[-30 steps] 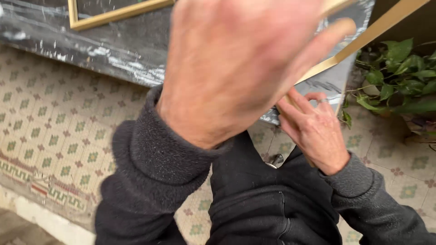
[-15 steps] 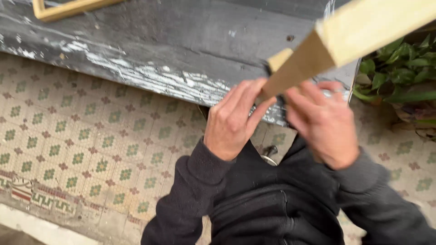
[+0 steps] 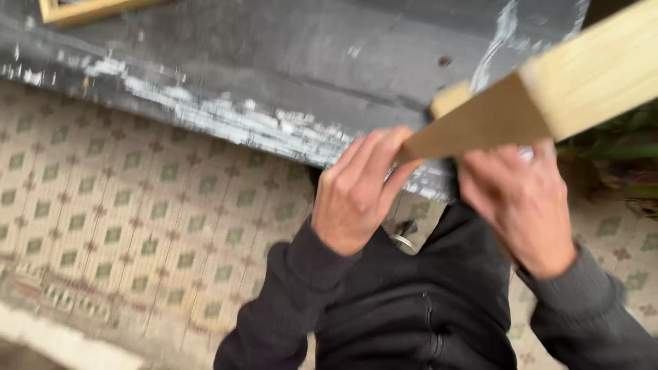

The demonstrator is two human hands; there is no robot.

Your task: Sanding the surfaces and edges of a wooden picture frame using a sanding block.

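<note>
We see the left hand [image 3: 356, 199] raised in front of the chest, its fingers [image 3: 373, 154] curled and pressed against the near end of a pale wooden bar [image 3: 541, 103], pinching it from the left side. The right hand [image 3: 524, 205] sits just beside it, under the same end of the bar, fingers bent around the lower edge; whether it truly clamps the wood or only steadies it we cannot tell, since the picture is blurred there. The bar runs up and to the right from the two hands, out of the frame at the top right corner, with its cut face turned towards the camera. Both arms wear dark grey sleeves [image 3: 288, 301], and a dark jacket [image 3: 418, 308] fills the bottom middle.

Behind the hands lies a dark, worn worktop [image 3: 274, 62], its front edge scuffed with white streaks of paint or plaster, and a small hole shows near its right part. At the top left corner of it we make out the corner of a yellow wooden frame [image 3: 82, 10]. Below the worktop spreads a tiled floor [image 3: 123, 205] with a repeating pattern of green squares and small brown crosses on a cream ground, ending in a bordered strip at the lower left. At the right edge, green leaves [image 3: 627, 147] show dimly.
</note>
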